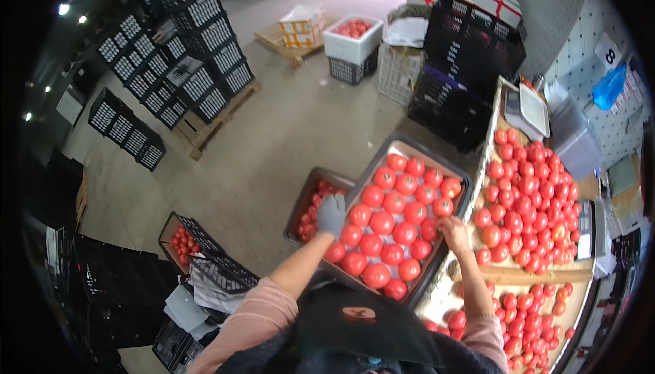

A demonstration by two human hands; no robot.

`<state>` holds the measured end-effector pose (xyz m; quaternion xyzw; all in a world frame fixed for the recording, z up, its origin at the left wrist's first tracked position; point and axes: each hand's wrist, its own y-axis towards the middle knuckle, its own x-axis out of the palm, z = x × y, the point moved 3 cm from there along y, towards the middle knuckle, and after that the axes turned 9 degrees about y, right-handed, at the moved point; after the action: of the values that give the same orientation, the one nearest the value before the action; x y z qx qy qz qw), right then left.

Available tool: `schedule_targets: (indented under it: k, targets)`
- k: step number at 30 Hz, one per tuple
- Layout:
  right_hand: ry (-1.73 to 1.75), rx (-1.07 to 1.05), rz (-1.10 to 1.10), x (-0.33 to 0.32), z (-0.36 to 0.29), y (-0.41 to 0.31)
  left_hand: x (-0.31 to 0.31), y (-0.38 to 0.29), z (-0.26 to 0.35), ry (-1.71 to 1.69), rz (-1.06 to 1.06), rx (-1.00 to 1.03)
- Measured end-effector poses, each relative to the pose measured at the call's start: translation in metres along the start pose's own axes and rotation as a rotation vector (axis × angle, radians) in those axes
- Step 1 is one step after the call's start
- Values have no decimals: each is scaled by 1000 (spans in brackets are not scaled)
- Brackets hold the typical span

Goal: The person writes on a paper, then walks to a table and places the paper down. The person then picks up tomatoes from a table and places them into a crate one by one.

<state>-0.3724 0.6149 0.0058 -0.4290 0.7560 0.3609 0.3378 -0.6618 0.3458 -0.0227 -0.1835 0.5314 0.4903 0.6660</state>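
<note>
A dark plastic crate (466,197) before me has a cardboard lining and rows of red tomatoes (381,222), some with a small green mark. My left hand (331,215), in a grey glove, is at its left side, over the edge of a second crate (296,215) of smaller tomatoes (308,218). Whether the glove grips the rim or a tomato is hidden. My bare right hand (454,234) is at the crate's right side, fingertips bent beside a tomato (429,229). I cannot tell whether those fingers hold anything.
On my right, a wooden sorting table (532,274) bears loose tomatoes and weighing scales (586,230). Black crates (455,92) are stacked ahead; more (204,31) stand on a pallet (204,136) at left. A white foam box (353,46) holds tomatoes. Another tomato crate (166,236) sits low left.
</note>
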Motion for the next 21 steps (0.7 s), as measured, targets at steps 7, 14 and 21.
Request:
schedule_targets:
  k: [7,14,21]
  targets:
    - [202,176,67,-14,2,22,34,2,-18,-21,34,31]
    - [-6,83,-126,17,-26,78,15,6,-5,-5,39,38]
    - [-52,131,-176,29,-23,72,14,5,-4,10,24,8]
